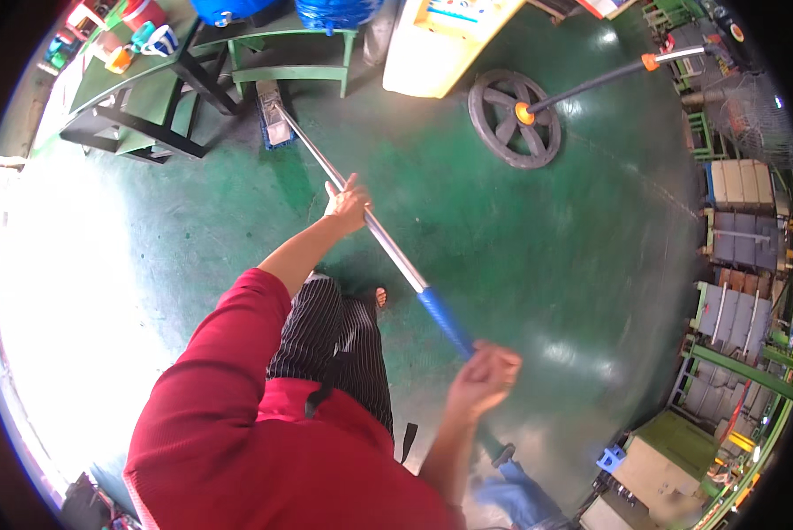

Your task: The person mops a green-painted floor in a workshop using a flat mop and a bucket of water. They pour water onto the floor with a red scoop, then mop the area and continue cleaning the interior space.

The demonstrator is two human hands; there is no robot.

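Note:
A flat mop [394, 252] slants across the view, with a shiny metal pole and a blue grip at its near end. Partway down the pole, my left hand [348, 205] is closed round the metal. My right hand [487, 380], slightly blurred, grips the top end of the blue handle. At the far end, the mop's flat head [275, 115] with its blue fringe lies on the green floor [502, 247], close to the legs of a low green bench.
At the far left stands a green table [136, 75] holding cups, beside the green bench [290, 75] under blue containers. A pedestal fan's round grey base [514, 119] rests at the far right of centre. Machines and metal racks [732, 309] line the right side.

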